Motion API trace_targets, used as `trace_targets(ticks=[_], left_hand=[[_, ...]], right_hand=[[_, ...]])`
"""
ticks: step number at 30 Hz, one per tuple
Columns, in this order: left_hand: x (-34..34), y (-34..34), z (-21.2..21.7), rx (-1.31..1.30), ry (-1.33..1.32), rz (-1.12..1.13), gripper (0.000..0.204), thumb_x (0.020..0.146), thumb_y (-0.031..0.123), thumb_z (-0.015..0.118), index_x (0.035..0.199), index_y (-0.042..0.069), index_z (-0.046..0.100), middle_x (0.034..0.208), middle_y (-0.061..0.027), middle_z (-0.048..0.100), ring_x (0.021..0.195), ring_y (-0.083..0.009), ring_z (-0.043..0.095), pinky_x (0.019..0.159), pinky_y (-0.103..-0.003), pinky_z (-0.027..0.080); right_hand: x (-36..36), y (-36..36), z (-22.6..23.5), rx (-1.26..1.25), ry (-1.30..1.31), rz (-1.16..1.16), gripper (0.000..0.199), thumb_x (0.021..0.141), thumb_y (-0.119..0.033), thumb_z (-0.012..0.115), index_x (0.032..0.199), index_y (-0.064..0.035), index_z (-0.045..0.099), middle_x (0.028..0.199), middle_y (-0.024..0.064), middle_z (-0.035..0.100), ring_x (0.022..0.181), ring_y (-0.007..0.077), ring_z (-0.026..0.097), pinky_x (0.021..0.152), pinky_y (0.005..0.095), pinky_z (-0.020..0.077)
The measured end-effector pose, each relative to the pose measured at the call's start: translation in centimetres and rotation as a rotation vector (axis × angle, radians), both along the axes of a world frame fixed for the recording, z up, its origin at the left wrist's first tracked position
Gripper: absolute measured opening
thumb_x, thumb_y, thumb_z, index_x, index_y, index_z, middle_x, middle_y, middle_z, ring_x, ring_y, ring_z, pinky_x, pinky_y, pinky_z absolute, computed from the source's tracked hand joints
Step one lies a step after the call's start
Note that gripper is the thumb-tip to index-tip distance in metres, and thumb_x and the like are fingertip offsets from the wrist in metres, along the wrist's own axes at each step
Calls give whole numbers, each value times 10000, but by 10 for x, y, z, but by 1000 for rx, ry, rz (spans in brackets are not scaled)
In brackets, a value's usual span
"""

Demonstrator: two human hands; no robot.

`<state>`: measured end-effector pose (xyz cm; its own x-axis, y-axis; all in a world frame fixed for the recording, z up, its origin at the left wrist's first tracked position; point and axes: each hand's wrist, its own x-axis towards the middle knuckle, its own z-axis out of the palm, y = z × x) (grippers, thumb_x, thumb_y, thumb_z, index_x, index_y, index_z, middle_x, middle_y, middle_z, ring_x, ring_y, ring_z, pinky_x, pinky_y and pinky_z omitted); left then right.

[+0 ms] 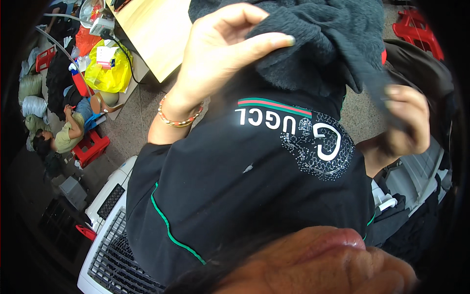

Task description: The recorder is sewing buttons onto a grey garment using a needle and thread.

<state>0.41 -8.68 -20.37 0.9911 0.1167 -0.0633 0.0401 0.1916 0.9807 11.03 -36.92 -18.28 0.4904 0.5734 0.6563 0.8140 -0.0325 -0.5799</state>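
Note:
A dark grey fleece cloth (308, 54) is bunched in front of my chest and spreads to the top of the view; its folds hide what kind of piece it is. My left hand (220, 54) pinches its left side, thumb laid along the fabric and the other fingers partly behind it. On the right, my right hand (409, 117) is closed on a strip of the same cloth that stretches down from the bunch. This hand and the strip are slightly smeared by motion. A beaded bracelet (178, 117) circles my left wrist.
A pale wooden tabletop (154, 34) lies to the left of the cloth. Beyond it are a yellow plastic bag (108, 71), a red stool (91, 147) and a seated person (71, 130). Another red stool (416, 32) stands far right. A white slatted chair back (117, 245) is lower left.

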Motion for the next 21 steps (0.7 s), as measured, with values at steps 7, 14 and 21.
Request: trace_targets(ticks=[7, 14, 21], left_hand=[[52, -18, -2, 808, -1053, -21, 156, 808, 34, 752, 908, 17, 634, 790, -62, 608, 645, -112, 569, 573, -254, 447], [41, -26, 36, 32, 315, -369, 222, 852, 71, 708, 1052, -6, 648, 909, -89, 648, 800, -144, 621, 708, -267, 498], [29, -32, 0, 454, -139, -244, 499, 752, -22, 801, 1205, -31, 592, 1129, -57, 619, 913, -100, 648, 737, -200, 512]], right_hand=[[-7, 62, 2, -178, -259, 293, 270, 610, -46, 719, 859, 50, 686, 865, 140, 658, 671, 207, 656, 532, 279, 512], [-4, 58, -7, -93, -248, 72, 242, 569, 11, 746, 809, -8, 719, 766, 67, 616, 639, 153, 619, 510, 252, 484], [10, 46, -21, -46, -185, 52, 343, 569, 76, 732, 904, 1, 723, 818, 86, 621, 692, 163, 619, 563, 249, 485]])
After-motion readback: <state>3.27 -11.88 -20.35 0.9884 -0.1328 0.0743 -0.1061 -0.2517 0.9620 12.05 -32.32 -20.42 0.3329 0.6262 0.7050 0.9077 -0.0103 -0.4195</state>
